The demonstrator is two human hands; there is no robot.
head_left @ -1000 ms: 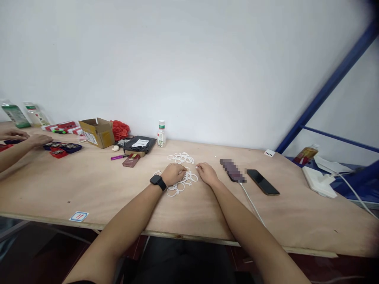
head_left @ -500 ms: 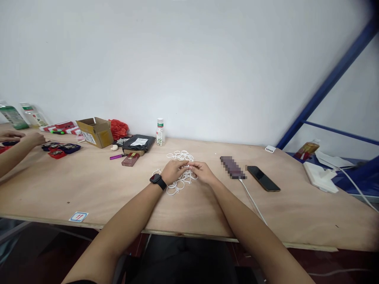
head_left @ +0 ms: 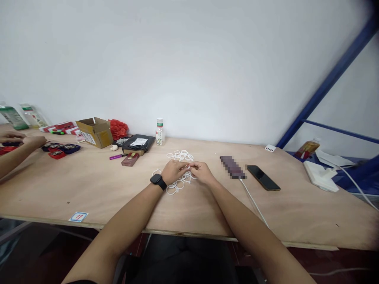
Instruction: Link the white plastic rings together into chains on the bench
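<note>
A table-edge sticker at 8 o'clock from the hands reads "11" in red. The left hand and right hand, apart one second earlier, now meet: the right pinches a small white piece; the left is narrowed, its hold indeterminable. White rings lie at 12 and 7 o'clock.

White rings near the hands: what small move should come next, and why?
Perhaps the left hand should steady while the right hand gently presses: the right fingertips appear to pinch a small white piece, with the left fingertips close beside it, at the near white rings. Its exact fit is too small to tell.
</note>
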